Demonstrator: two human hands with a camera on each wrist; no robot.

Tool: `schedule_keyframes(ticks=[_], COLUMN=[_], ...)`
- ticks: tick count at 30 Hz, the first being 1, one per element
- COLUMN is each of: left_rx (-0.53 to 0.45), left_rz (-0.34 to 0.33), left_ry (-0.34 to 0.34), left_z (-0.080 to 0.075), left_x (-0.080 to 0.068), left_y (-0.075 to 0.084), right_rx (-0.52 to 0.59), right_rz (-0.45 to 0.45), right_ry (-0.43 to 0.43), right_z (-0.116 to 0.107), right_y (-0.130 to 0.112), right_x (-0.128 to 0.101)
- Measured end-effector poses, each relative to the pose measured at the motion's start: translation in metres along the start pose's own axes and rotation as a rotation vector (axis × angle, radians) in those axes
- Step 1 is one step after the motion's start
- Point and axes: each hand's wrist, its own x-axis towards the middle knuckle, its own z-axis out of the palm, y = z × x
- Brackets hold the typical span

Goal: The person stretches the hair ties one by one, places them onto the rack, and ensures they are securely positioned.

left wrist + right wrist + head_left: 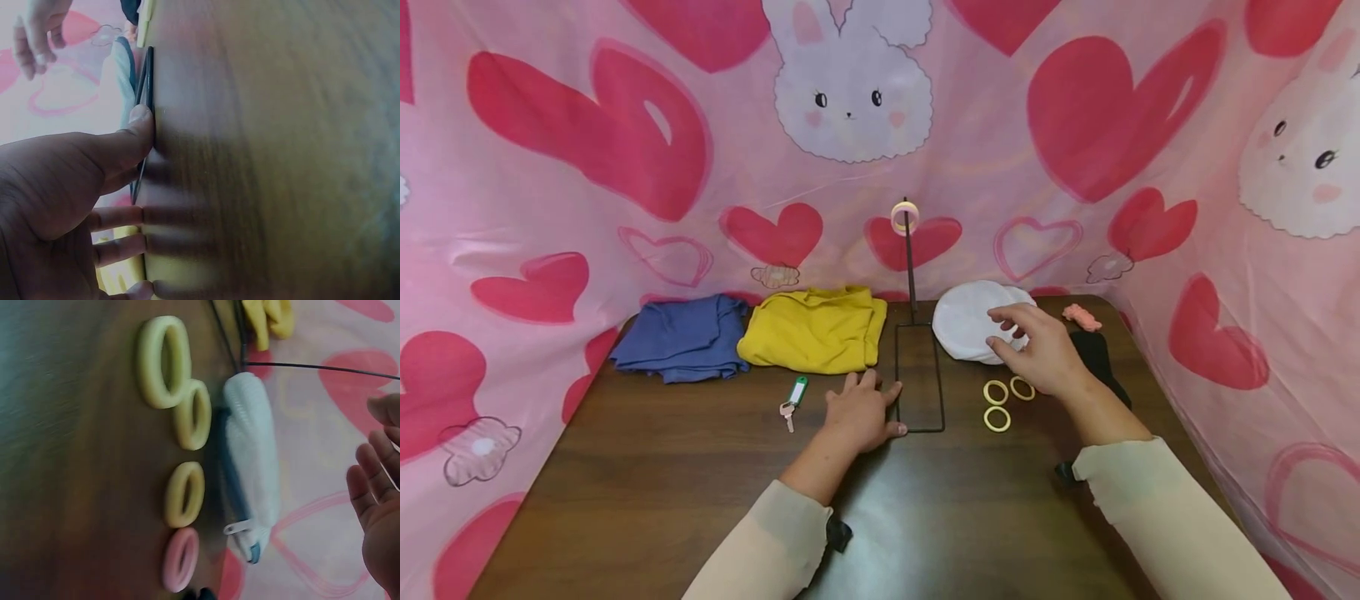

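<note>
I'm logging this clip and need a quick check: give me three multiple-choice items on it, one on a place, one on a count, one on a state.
1. Where does the folded yellow cloth lie?
A. right of the folded blue cloth
B. on the round white cloth pad
C. under the right hand

2. How many yellow rings lie flat on the dark wooden table near the right hand in the head view?
A. one
B. three
C. five

3. What is the left hand doing?
A. gripping the key with the green tag
B. curled shut in the air
C. resting flat, its thumb against the thin black wire stand's base

Answers: 1 A, the two cloths sit side by side. 2 B, three rings cluster there. 3 C, its straight fingers press the tabletop.
</note>
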Motion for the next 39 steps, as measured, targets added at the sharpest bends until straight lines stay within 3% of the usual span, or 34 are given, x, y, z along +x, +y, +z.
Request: schedule_keyframes(ticks=[9, 21, 33, 39], left_rx=[0.004, -0.006, -0.01, -0.004], left_rz=[-0.008, -0.002, -0.007, -0.005], left_ry=[-0.008, 0.0, -0.004, -0.001], left_z=[-0.001, -0.002, -0.002, -0.003], left_x=[0.0, -0.002, -0.002, -0.003], left_y=[0.0, 0.0, 0.001, 0.002], right_rx=[0.018, 0.011, -0.087, -0.05], right_rz=[0.034, -0.015, -0.024, 0.016], right_ry=[-0.257, -0.547, -0.572, -0.618], right_z=[0.003, 0.005, 0.008, 0.008], right_y=[0.006, 0.015, 0.012, 0.009], right_x=[-0.031, -0.058, -0.062, -0.06])
